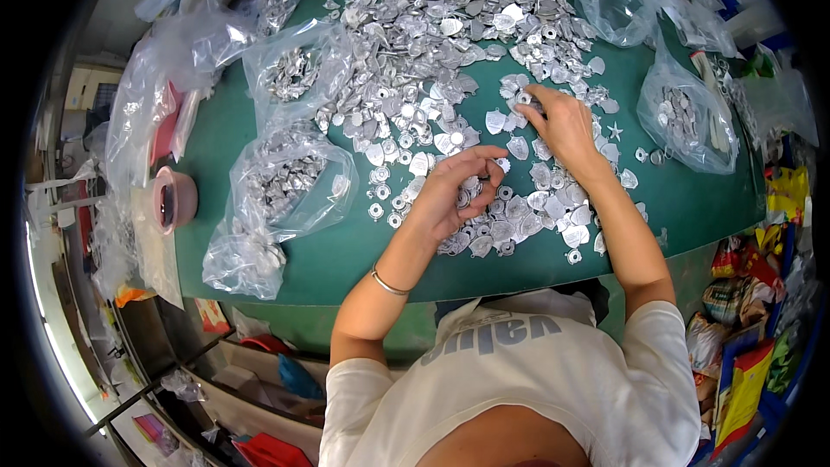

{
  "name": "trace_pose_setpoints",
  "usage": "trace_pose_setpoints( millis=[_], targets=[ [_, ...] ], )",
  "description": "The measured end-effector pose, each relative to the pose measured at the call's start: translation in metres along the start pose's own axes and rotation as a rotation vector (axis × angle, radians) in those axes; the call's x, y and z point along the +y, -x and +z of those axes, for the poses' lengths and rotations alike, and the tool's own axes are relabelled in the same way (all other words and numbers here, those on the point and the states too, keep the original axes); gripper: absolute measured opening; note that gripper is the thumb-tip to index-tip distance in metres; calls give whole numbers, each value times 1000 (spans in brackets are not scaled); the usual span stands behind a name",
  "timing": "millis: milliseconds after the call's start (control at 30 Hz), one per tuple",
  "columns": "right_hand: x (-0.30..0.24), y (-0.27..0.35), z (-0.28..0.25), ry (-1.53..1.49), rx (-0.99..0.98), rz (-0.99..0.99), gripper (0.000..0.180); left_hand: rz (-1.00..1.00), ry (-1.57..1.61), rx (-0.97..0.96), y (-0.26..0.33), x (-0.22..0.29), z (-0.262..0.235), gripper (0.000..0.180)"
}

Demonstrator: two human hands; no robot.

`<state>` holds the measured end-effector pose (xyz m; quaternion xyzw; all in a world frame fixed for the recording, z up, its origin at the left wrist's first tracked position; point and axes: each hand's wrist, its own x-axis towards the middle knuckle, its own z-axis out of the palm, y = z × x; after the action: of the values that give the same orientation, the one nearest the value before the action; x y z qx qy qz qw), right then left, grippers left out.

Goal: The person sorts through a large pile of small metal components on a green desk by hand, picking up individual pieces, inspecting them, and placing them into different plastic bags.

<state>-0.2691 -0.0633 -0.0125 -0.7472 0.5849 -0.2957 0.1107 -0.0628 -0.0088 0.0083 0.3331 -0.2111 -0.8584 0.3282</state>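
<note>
A big heap of small silver metal charms (415, 17) covers the far middle of a green table (363, 268), and looser ones spread toward me. Palm up and fingers curled, my left hand (458, 186) holds several silver charms (469, 194) low over the near scatter. Farther right, my right hand (562, 125) reaches to the loose pieces below the heap. Its thumb and fingertips close on a silver charm (524, 99), partly hidden by the fingers. A group of flat charms (519, 216) lies between my forearms.
Clear plastic bags with metal pieces stand on the left, one nearer (290, 182) and one farther (298, 69). Another filled bag (687, 117) lies at the right. A pink tub (175, 199) sits by the left table edge. Colourful packages (739, 329) are stacked off the right side.
</note>
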Motion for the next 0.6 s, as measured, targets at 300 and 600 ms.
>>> trace_pose_setpoints(
  millis=[300,600],
  targets=[
    [24,0,-45,-1826,45,570,18,5,70,-54,-2,-3,-6,28],
    [25,12,-35,-130,-113,160,25,2,110,-20,-4,-5,-3,25]
  ],
)
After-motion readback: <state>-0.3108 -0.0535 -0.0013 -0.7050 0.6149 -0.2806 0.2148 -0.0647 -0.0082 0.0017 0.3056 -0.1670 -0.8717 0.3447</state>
